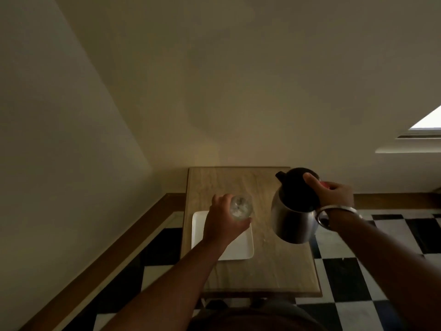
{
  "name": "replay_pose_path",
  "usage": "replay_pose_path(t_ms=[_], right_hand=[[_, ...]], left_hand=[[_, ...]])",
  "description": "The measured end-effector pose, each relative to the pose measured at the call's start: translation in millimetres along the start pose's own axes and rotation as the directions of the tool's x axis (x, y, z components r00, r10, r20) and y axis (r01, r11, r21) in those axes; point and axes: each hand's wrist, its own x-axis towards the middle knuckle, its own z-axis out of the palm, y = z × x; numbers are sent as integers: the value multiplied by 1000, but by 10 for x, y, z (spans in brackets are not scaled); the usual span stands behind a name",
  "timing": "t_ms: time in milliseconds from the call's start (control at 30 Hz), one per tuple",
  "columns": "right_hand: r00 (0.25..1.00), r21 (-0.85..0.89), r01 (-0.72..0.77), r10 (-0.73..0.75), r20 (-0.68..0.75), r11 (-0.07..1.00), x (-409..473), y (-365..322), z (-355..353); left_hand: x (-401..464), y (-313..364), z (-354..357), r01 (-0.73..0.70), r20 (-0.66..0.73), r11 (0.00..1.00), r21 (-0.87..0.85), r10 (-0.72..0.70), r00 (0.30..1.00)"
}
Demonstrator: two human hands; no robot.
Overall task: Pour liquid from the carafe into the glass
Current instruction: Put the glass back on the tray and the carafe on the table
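A clear glass (241,207) stands upright at the far edge of a white square plate (241,249), and my left hand (223,223) wraps around its near side. To the right, a steel carafe (292,223) with a black top and spout (281,175) hangs above the small wooden table (269,271). My right hand (331,192) grips its handle and lid from the right, thumb on the black top. The spout points toward the far left and stays apart from the glass. No stream of liquid shows.
The table stands against a pale wall, with a wooden baseboard (133,237) running along the left. A black and white checkered floor (372,271) lies around it. A bright window (429,120) sits at the right edge.
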Motion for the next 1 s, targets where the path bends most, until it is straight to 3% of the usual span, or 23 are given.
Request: replay_pose_path(t_ms=[200,400,600,1000], right_hand=[[990,193,-91,109,-84,977,35,755,184],[990,263,-64,95,-106,963,141,1505,381],[969,318,-113,175,-174,941,280,2119,714],[931,463,-221,327,-161,858,281,2482,1129]], left_hand=[[-80,-357,263,113,-2,993,28,-113,994],[-156,-853,732,192,-33,978,82,-190,981],[-159,-1300,1214,229,16,965,127,-233,972],[121,-1933,1673,196,50,961,195,-210,977]])
